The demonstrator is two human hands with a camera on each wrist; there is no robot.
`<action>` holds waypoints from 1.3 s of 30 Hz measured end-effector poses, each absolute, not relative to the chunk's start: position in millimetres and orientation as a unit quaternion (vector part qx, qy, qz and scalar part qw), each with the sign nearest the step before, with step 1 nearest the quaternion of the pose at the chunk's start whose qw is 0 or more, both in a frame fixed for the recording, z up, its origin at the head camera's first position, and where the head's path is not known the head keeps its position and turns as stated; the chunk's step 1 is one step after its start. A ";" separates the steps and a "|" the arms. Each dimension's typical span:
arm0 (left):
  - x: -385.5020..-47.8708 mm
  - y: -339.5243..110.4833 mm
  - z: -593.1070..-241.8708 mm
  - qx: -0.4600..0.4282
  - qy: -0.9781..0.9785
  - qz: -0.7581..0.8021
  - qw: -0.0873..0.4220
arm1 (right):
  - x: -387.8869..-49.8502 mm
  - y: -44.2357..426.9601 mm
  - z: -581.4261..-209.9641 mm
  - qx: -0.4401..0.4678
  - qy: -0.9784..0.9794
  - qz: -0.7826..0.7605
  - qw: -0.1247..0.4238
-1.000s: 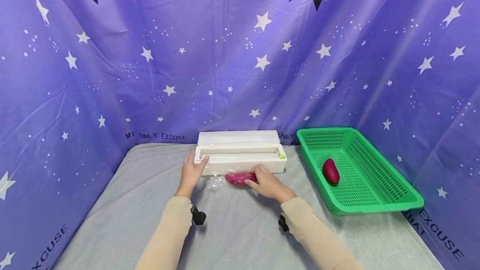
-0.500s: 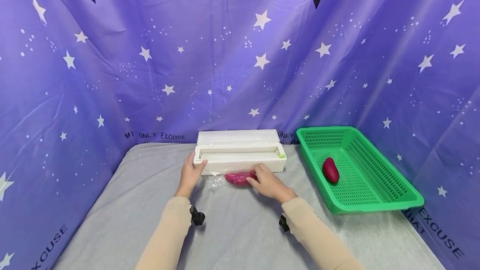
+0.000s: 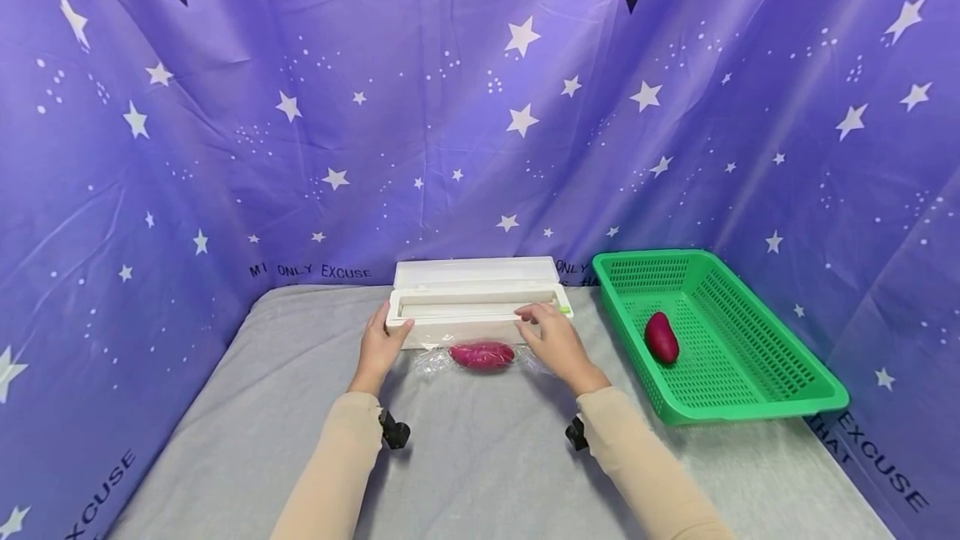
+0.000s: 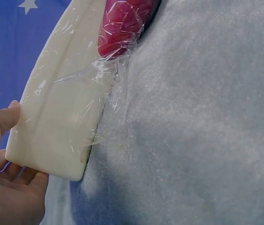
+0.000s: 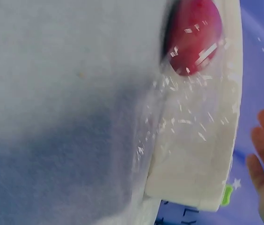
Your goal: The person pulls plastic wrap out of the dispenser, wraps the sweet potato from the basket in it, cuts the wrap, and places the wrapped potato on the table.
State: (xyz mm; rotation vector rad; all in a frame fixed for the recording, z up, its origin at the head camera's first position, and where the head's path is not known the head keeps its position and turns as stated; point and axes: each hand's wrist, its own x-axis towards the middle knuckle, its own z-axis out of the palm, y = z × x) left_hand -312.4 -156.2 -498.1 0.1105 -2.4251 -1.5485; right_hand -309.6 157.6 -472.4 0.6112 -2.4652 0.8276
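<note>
Box (image 3: 465, 333): smooth white plastic by the look of it, low sheen
Cling film (image 4: 106, 70): thin clear plastic, crinkled, sharp glints
Wrapped red tuber (image 3: 482, 356): glossy under the cling film
Loose red tuber (image 3: 662, 338): smooth skin, slight sheen
Basket (image 3: 727, 357): green plastic, perforated, semi-gloss
Bench cover (image 3: 465, 473): matt grey cloth, faintly fuzzy
Backdrop (image 3: 420, 107): smooth cloth, creased, satiny from where I stand
Sleeves (image 3: 330, 461): matt cloth
</note>
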 end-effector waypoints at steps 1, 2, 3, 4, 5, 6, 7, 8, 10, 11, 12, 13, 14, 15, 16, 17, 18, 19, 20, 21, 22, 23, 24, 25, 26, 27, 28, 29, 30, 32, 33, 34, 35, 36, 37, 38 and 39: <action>-312.4 -156.3 -498.3 0.040 -0.834 -0.536 0.128 | -310.8 160.0 -470.7 0.216 -0.894 0.303 0.250; -312.5 -156.3 -498.7 0.040 -0.834 -0.536 0.127 | -312.1 162.5 -469.7 0.208 -0.891 0.304 0.266; -312.8 -156.5 -499.0 0.040 -0.834 -0.536 0.126 | -313.6 165.0 -468.8 0.200 -0.888 0.308 0.279; -313.0 -156.6 -499.6 0.041 -0.833 -0.537 0.124 | -315.0 167.6 -468.4 0.191 -0.884 0.311 0.292; -313.2 -156.7 -500.2 0.042 -0.833 -0.537 0.123 | -316.5 170.1 -468.6 0.181 -0.881 0.316 0.303; -313.2 -156.6 -500.4 0.043 -0.833 -0.538 0.121 | -318.0 172.6 -469.2 0.169 -0.877 0.322 0.313; -313.3 -156.4 -500.8 0.043 -0.833 -0.539 0.120 | -319.7 175.1 -470.3 0.159 -0.874 0.329 0.321; -313.5 -156.2 -501.2 0.044 -0.832 -0.540 0.119 | -321.4 177.8 -471.9 0.148 -0.871 0.334 0.327; -313.5 -155.9 -501.5 0.045 -0.831 -0.542 0.116 | -324.1 182.5 -475.5 0.126 -0.869 0.345 0.331; -313.5 -155.7 -501.5 0.044 -0.832 -0.541 0.117 | -325.3 184.7 -477.7 0.116 -0.869 0.349 0.331; -313.5 -155.5 -501.3 0.043 -0.831 -0.542 0.117 | -325.9 186.7 -479.4 0.106 -0.870 0.353 0.328; -313.6 -155.4 -501.3 0.043 -0.832 -0.541 0.118 | -326.3 188.7 -481.0 0.098 -0.871 0.354 0.325; -313.7 -155.3 -501.2 0.040 -0.832 -0.540 0.119 | -326.6 190.6 -482.7 0.089 -0.874 0.354 0.320; -313.6 -155.3 -501.1 0.040 -0.833 -0.540 0.119 | -326.6 192.4 -484.2 0.081 -0.877 0.355 0.314; -313.4 -155.2 -501.0 0.039 -0.833 -0.540 0.118 | -326.5 194.1 -485.6 0.074 -0.880 0.355 0.308; -313.3 -155.1 -500.9 0.039 -0.832 -0.540 0.118 | -326.5 195.8 -486.9 0.067 -0.882 0.356 0.300; -313.1 -155.0 -500.7 0.040 -0.832 -0.541 0.117 | -326.4 197.5 -488.0 0.058 -0.886 0.356 0.290; -312.8 -155.0 -500.5 0.040 -0.832 -0.541 0.116 | -326.7 199.1 -489.3 0.053 -0.889 0.356 0.282; -312.4 -154.9 -500.3 0.040 -0.831 -0.542 0.116 | -327.1 200.8 -490.5 0.048 -0.892 0.357 0.275; -312.1 -155.1 -500.3 0.042 -0.831 -0.542 0.114 | -327.3 202.2 -491.3 0.045 -0.892 0.360 0.268; -312.0 -155.3 -500.2 0.042 -0.831 -0.543 0.114 | -327.8 203.5 -492.0 0.044 -0.893 0.362 0.262; -311.9 -155.5 -500.1 0.042 -0.831 -0.543 0.114 | -328.3 204.8 -492.5 0.045 -0.894 0.364 0.258; -311.7 -155.7 -499.9 0.043 -0.830 -0.544 0.114 | -328.8 205.9 -492.9 0.047 -0.894 0.365 0.255; -311.6 -155.8 -499.7 0.043 -0.830 -0.545 0.113 | -329.1 206.8 -493.0 0.052 -0.893 0.368 0.253; -311.6 -156.0 -499.6 0.043 -0.829 -0.546 0.113 | -329.4 207.6 -493.0 0.058 -0.892 0.370 0.253; -311.7 -156.3 -499.6 0.042 -0.829 -0.546 0.113 | -329.9 208.2 -493.1 0.064 -0.891 0.372 0.252; -311.8 -156.3 -499.5 0.043 -0.828 -0.548 0.112 | -330.4 208.9 -493.1 0.070 -0.891 0.372 0.252; -311.7 -156.3 -499.4 0.044 -0.828 -0.549 0.111 | -330.8 209.4 -493.0 0.077 -0.890 0.372 0.253; -311.8 -156.4 -499.5 0.044 -0.827 -0.549 0.111 | -331.5 210.0 -493.3 0.083 -0.889 0.372 0.254; -312.4 -156.8 -499.6 0.044 -0.827 -0.549 0.111 | -332.9 210.9 -493.7 0.098 -0.885 0.373 0.259; -312.2 -156.9 -499.5 0.044 -0.827 -0.550 0.110 | -333.7 211.5 -494.1 0.104 -0.884 0.374 0.262; -312.4 -157.1 -499.5 0.045 -0.826 -0.551 0.110 | -334.4 212.1 -494.5 0.109 -0.882 0.376 0.263; -312.3 -157.1 -499.3 0.045 -0.826 -0.552 0.110 | -335.0 212.6 -494.9 0.114 -0.880 0.379 0.264; -312.4 -157.3 -499.1 0.045 -0.825 -0.553 0.110 | -335.9 213.4 -495.4 0.117 -0.878 0.383 0.263; -312.5 -157.5 -499.1 0.045 -0.824 -0.554 0.109 | -336.5 214.1 -495.6 0.120 -0.876 0.388 0.261; -312.4 -157.6 -498.9 0.046 -0.824 -0.555 0.109 | -337.1 214.9 -495.8 0.121 -0.874 0.393 0.257; -312.4 -157.8 -498.8 0.046 -0.824 -0.555 0.109 | -337.9 215.8 -496.0 0.122 -0.874 0.397 0.253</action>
